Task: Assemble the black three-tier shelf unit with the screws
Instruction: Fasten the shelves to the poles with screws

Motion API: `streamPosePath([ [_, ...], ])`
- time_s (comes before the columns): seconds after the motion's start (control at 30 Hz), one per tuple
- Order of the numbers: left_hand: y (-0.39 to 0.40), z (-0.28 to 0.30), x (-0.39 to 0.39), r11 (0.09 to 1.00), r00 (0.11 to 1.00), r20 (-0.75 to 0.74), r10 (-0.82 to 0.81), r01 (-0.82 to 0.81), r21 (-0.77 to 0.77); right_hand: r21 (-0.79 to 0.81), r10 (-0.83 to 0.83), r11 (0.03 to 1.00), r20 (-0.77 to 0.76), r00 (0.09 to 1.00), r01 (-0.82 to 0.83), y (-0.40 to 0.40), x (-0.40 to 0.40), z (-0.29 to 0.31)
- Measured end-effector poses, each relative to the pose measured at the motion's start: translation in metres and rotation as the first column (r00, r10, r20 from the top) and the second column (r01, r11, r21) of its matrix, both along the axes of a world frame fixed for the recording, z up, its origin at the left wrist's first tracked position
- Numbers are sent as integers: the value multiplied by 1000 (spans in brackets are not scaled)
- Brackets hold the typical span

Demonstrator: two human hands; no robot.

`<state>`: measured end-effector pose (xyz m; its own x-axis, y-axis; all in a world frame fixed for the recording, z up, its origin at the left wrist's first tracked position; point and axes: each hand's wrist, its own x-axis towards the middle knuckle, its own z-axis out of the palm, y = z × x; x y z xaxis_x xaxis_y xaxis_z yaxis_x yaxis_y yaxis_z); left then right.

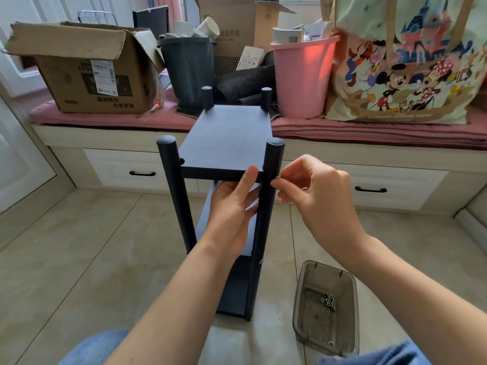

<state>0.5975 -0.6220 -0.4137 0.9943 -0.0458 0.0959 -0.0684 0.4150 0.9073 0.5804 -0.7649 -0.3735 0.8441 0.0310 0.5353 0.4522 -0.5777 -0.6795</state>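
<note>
The black shelf unit (229,138) stands upright on the tiled floor in front of me, with three boards between four round posts. My left hand (232,206) holds the front edge of the top board, thumb on its face and fingers beneath. My right hand (313,188) pinches a small silver screw (278,177) against the outer side of the near right post (270,196), level with the top board. Another screw head (261,262) sticks out of that post at the middle board. Several loose screws (329,301) lie in a smoky clear plastic tray (303,293) on the floor at my right.
A low bench with a pink cushion (110,119) and drawers runs behind the shelf. On it stand a torn cardboard box (87,72), a dark bin (188,72), a pink bucket (300,77) and a cartoon-print bag (405,61). My knees in jeans (92,349) sit at the bottom edge.
</note>
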Motion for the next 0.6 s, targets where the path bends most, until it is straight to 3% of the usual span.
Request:
streamPosePath([
  [0.23,1,0,-1,1000,1000,-12,13,-13,1,131,34,991,-47,998,-28,4,5,-2],
  [0.4,2,1,-1,999,999,-33,31,-31,7,49,30,998,-90,995,-26,-3,2,-3],
  [0.6,1,3,-4,999,997,-55,52,-51,12,76,50,996,-112,992,-42,-7,3,-1],
])
